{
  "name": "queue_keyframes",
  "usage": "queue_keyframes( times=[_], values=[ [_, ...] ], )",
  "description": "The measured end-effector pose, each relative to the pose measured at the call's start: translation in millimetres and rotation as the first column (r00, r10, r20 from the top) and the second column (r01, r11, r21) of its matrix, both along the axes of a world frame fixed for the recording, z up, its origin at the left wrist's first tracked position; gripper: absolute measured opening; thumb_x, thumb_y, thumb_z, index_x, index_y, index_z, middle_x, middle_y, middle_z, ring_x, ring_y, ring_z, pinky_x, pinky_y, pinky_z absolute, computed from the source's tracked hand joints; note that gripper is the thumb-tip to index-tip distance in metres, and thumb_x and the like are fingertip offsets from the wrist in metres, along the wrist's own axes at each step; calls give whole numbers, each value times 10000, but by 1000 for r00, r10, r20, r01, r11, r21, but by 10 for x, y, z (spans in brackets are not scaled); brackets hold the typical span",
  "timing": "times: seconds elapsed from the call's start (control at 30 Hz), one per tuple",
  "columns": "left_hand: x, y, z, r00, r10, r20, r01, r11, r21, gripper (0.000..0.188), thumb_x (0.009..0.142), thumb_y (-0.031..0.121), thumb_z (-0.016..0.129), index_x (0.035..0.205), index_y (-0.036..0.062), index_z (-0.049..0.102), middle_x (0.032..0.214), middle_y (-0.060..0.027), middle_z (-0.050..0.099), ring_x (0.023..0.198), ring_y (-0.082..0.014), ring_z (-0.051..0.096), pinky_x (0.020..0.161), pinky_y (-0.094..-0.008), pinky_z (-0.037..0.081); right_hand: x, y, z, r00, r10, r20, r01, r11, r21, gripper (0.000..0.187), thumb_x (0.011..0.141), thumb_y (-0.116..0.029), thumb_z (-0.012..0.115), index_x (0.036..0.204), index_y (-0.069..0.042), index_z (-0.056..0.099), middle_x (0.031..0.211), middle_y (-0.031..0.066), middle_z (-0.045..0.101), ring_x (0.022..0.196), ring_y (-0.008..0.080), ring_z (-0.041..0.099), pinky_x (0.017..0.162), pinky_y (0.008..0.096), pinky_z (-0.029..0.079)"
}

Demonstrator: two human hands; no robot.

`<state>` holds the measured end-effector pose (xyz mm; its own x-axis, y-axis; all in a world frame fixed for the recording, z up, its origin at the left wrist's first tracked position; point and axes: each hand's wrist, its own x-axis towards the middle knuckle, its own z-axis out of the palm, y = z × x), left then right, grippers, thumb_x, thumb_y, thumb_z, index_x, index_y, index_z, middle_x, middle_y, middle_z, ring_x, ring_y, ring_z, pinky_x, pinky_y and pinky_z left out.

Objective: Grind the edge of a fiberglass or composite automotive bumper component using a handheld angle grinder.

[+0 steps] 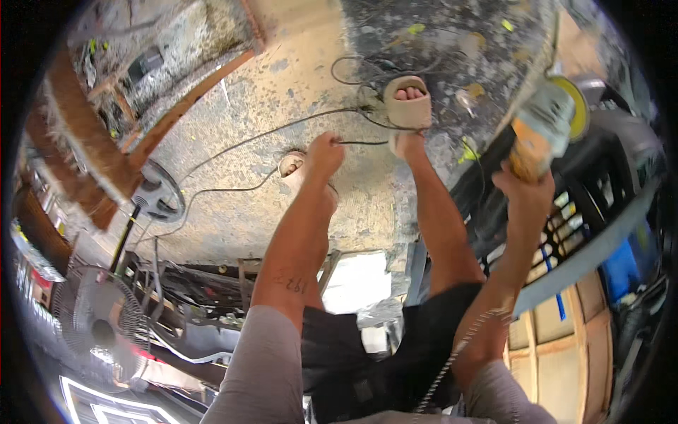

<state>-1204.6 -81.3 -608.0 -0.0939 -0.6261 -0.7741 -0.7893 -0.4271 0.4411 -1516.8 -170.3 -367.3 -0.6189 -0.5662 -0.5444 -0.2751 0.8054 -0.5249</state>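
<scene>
My left hand (325, 156) is closed on a black power cord (364, 143) above the floor, between my feet. The cord runs right, toward my right foot in a beige sandal (408, 101). More black cord lies in loops beyond that foot and across the floor to the left. My right hand (526, 188), raised at the right, grips an angle grinder (533, 146) by its orange body. The grinder's grey head points up and away from me, with a yellow disc (577, 106) on its far right side. A coiled, light-coloured cord (459, 353) crosses my right forearm.
Wooden beams (95, 127) stand at the far left. A pedestal fan (102, 328) and a round black base (161, 194) are at left. Dark slatted plastic (565, 212), a blue object (628, 268) and a wood-framed panel (558, 353) crowd the right. The floor (240, 159) is stained.
</scene>
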Motion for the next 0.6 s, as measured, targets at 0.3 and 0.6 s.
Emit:
queue_keyframes(
  times=[0.3,0.6],
  values=[
    [-333,-114,-1082,986,11,164,60,906,-418,366,772,97,649,1133,147,617,1164,-48,567,1107,-260,514,983,-445,370,284,9,-214,974,190,-119,-160,961,227,561,600,-18,686,1139,12,538,946,71,585,810,163,588,733,292,491],
    [-654,-172,-1246,986,112,-126,-156,892,-424,161,822,71,592,972,105,640,923,-63,570,879,-279,588,776,-402,475,507,-43,-226,980,196,33,-198,960,198,516,598,114,710,1075,11,545,893,80,621,747,141,612,656,266,526]
  ],
)
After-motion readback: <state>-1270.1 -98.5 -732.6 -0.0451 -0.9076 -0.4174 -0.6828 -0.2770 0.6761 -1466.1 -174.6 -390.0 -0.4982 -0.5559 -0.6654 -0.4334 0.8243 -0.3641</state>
